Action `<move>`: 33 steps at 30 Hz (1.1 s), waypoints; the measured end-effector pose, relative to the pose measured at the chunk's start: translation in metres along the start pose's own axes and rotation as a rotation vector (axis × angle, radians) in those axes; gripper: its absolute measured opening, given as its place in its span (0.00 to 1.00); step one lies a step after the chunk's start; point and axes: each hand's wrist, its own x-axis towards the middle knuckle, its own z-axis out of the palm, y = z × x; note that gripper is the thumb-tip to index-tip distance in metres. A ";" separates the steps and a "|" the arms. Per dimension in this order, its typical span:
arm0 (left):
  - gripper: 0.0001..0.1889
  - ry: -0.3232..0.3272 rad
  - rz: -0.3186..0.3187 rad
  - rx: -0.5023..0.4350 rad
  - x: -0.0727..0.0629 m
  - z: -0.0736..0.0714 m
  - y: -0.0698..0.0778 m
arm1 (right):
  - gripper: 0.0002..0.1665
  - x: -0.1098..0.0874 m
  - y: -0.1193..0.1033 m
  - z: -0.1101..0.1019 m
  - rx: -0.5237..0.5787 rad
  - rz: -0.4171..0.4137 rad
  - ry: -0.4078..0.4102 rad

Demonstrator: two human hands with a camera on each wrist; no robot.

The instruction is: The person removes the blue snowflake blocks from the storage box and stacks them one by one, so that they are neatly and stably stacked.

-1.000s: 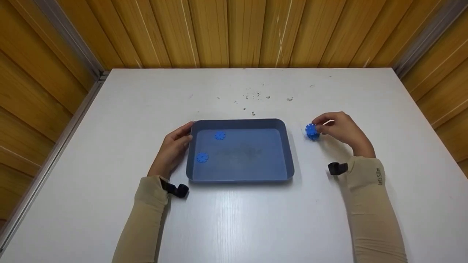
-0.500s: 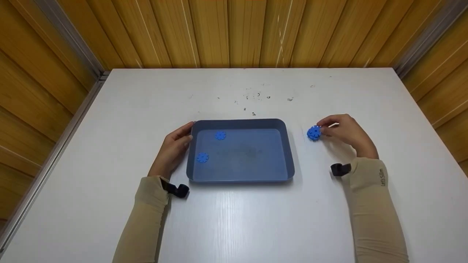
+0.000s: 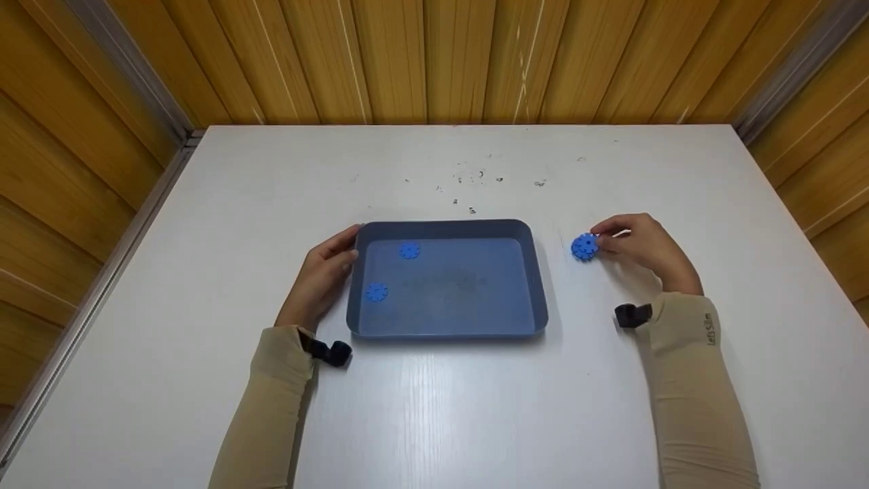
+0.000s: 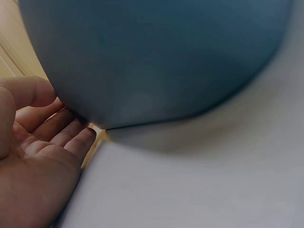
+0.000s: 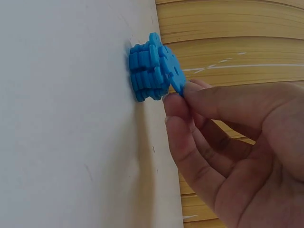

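In the head view my left hand (image 3: 314,278) rests against the outer left wall of a blue-grey tray (image 3: 448,337). The left wrist view shows its thumb and fingertips (image 4: 86,137) touching the tray's side (image 4: 156,61), without wrapping round it. Two blue notched discs lie flat inside the tray, one near the back (image 3: 409,250) and one by the left wall (image 3: 377,293). Right of the tray, my right hand (image 3: 641,246) pinches a blue notched disc (image 5: 172,69) between thumb and finger. That disc tilts against the top of a stack of similar discs (image 5: 144,73) on the table.
The white table (image 3: 434,407) carries dark specks and scuffs behind the tray. Wood-patterned panels (image 3: 455,61) stand along its back and both sides. Each sleeve cuff has a black wrist camera, one left (image 3: 333,353), one right (image 3: 631,315).
The right hand has shifted slightly right and toward me, and the pinched disc now lies lower and flatter over the stack. The left hand and tray stay in place.
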 end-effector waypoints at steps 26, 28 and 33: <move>0.29 0.019 -0.019 0.067 0.001 0.001 0.002 | 0.23 -0.004 -0.014 -0.005 -0.017 -0.011 0.050; 0.29 0.023 -0.022 0.073 0.001 0.002 0.002 | 0.24 -0.004 -0.019 -0.006 -0.009 -0.003 0.049; 0.29 0.026 -0.022 0.076 0.001 0.001 0.002 | 0.24 -0.003 -0.035 -0.006 -0.003 -0.018 0.043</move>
